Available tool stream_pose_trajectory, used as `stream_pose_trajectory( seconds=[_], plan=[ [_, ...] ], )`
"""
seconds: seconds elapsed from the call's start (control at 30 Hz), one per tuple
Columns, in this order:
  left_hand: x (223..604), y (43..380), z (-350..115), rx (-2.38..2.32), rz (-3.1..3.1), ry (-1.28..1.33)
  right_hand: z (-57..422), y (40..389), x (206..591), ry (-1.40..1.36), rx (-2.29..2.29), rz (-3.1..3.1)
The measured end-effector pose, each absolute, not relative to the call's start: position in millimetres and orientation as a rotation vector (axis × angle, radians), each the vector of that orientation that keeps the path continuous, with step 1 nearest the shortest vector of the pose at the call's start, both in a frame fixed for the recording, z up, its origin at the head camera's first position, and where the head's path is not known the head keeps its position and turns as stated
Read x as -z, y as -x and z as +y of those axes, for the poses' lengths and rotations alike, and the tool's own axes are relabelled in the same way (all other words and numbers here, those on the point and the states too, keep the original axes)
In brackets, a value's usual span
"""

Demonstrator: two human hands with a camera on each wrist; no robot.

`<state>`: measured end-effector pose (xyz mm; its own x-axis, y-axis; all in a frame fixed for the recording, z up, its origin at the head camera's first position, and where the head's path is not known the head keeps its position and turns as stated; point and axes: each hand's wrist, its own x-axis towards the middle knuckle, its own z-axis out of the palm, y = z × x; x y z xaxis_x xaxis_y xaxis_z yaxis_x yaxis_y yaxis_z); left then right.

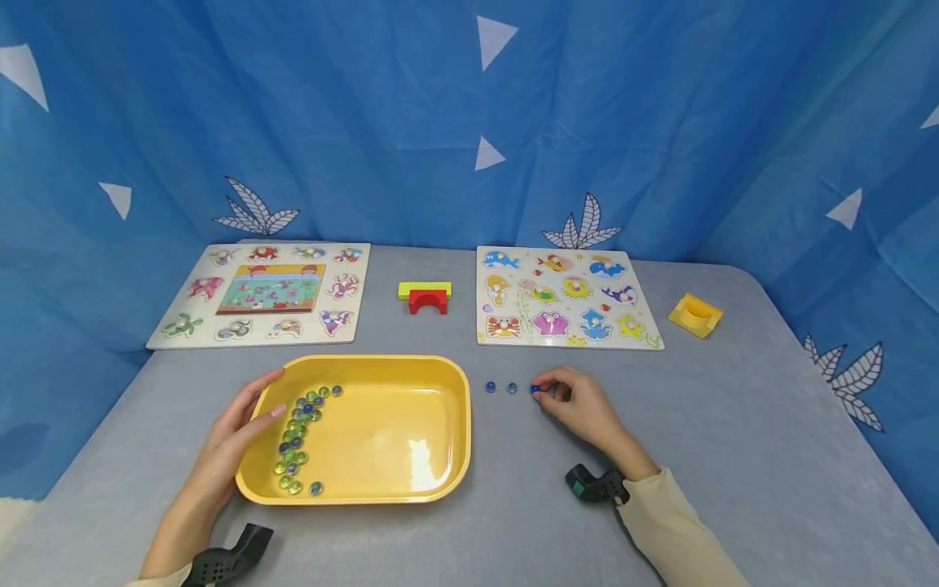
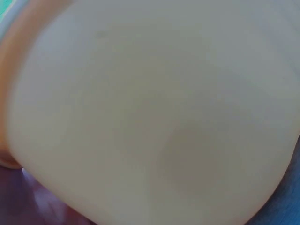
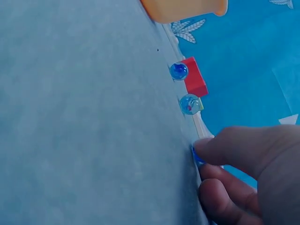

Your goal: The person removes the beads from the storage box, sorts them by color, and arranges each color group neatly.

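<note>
At the right of the tray, my right hand (image 1: pixel 583 408) pinches a dark blue marble (image 1: pixel 535 390) between thumb and fingertips, down at the table surface. Two more marbles lie in a row to its left: a clear bluish one (image 1: pixel 512 388) and a blue one (image 1: pixel 491 386). In the right wrist view the pinched marble (image 3: pixel 198 155) is mostly covered by the fingers. My left hand (image 1: pixel 233 432) holds the left end of a yellow tray (image 1: pixel 458 391), thumb over the rim. Several green and blue marbles (image 1: pixel 297 432) lie along the tray's left side. The tray's pale wall (image 2: pixel 150 103) fills the left wrist view.
Two puzzle boards with sea animals, one at the back left (image 1: pixel 341 326) and one at back centre-right (image 1: pixel 513 281), lie flat. Between them stand a red arch block (image 1: pixel 428 301) and a yellow-green block (image 1: pixel 405 289). A yellow block (image 1: pixel 695 315) sits farther right. Blue cloth (image 1: pixel 411 122) hangs behind.
</note>
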<state>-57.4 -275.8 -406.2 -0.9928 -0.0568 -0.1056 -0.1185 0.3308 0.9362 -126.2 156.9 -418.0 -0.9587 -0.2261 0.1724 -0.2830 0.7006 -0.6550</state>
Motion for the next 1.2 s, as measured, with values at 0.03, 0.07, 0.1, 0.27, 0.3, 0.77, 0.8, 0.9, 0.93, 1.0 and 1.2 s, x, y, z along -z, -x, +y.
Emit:
stream_pose_trajectory(
  seconds=[0.03,0.07,0.1,0.27,0.3,0.77,0.8,0.9,0.93,1.0,1.2],
  plan=[
    [406,57,-276,-1.778,2.52,0.165,157,126,418,-0.415,-1.105,-2.826],
    [407,57,-276,-1.779,2.521,0.162,157,126,418,-0.407,-1.105,-2.829],
    [407,57,-276,-1.779,2.523,0.161,157,126,418,-0.396,-1.101,-2.833],
    [406,57,-275,-1.787,2.514,0.168,157,126,418,-0.399,-1.118,-2.836],
    [406,57,-275,-1.787,2.512,0.172,158,126,418,-0.402,-1.126,-2.841],
    [406,57,-274,-1.8,2.519,0.151,162,123,382,-0.444,-1.342,-2.868],
    [405,56,-275,-1.798,2.52,0.156,158,123,378,-0.461,-1.378,-2.863],
    [407,56,-276,-1.811,2.508,0.166,145,123,365,-0.5,-1.511,-2.866],
    [407,56,-277,-1.812,2.508,0.172,139,124,360,-0.529,-1.562,-2.864],
    [408,56,-278,-1.817,2.504,0.181,125,128,350,-0.622,-1.665,-2.85],
    [408,57,-277,-1.817,2.505,0.161,69,147,314,-1.091,-1.672,-2.877]
  ],
)
